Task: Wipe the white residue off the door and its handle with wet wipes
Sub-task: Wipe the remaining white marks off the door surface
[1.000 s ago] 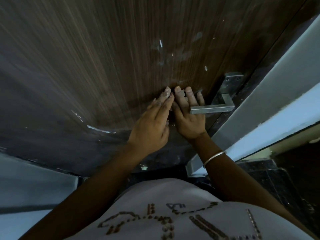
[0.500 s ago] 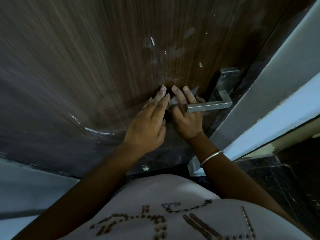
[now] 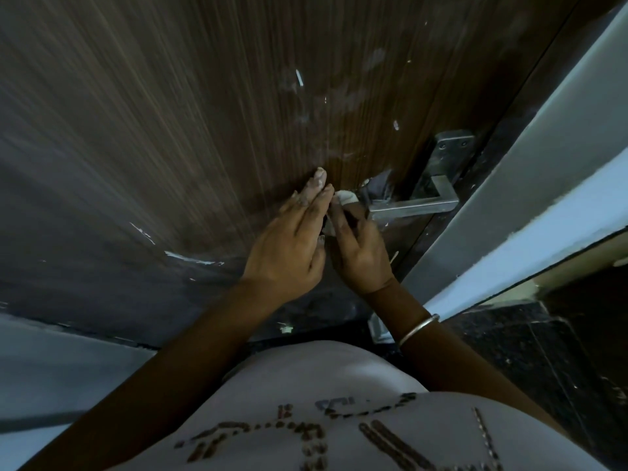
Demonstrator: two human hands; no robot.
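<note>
Although the dark wood door (image 3: 136, 130) shows white streaks (image 3: 192, 258), the left hand (image 3: 289, 243) lies flat on it, fingers straight and together, while the right hand (image 3: 362, 256) pinches a wet wipe (image 3: 345, 198) at the free end of the handle (image 3: 414, 205), so handle-wiping seems in hand. Next the wipe should rub along the lever; rightward stand a pale door frame (image 3: 543, 158) and dark floor (image 3: 543, 362)

Right hand (image 3: 360, 253): fingers lay straight on the door (image 3: 204, 130) above the handle (image 3: 413, 207) a second ago; now curled in at the handle's free end, centre of frame. White wipe (image 3: 345, 198), hidden before, now shows pinched at the fingertips.
</note>
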